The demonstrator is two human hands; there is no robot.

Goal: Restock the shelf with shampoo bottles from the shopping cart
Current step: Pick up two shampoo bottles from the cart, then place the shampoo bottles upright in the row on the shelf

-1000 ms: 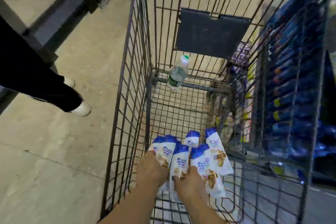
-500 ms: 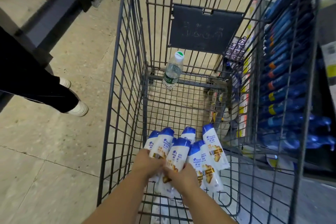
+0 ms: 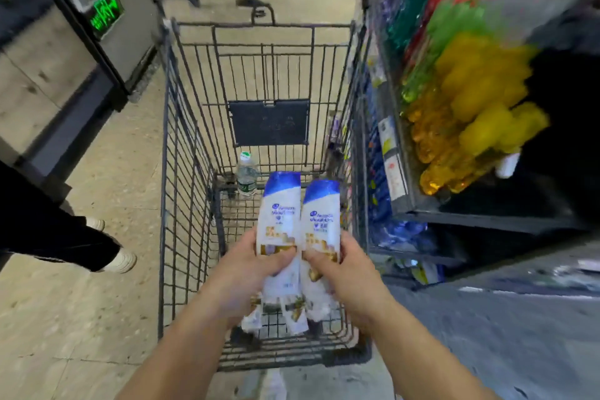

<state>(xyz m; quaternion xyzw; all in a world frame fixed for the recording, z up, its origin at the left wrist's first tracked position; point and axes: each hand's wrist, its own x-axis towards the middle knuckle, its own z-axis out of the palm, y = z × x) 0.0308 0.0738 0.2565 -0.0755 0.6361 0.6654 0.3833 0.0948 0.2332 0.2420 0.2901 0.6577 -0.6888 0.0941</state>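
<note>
Two shampoo bottles (image 3: 298,214) lifted — left hand (image 3: 250,269), right hand (image 3: 341,273).

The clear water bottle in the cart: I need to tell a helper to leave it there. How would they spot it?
Look into the wire shopping cart, toward its far end below the dark square panel. A small clear water bottle with a white and green cap stands there alone, unlike the white, blue-topped shampoo bottles in the hands.

Both shampoo bottles (image 3: 280,214) carry blurred "head & shoulders" logos; nothing else legible.
</note>
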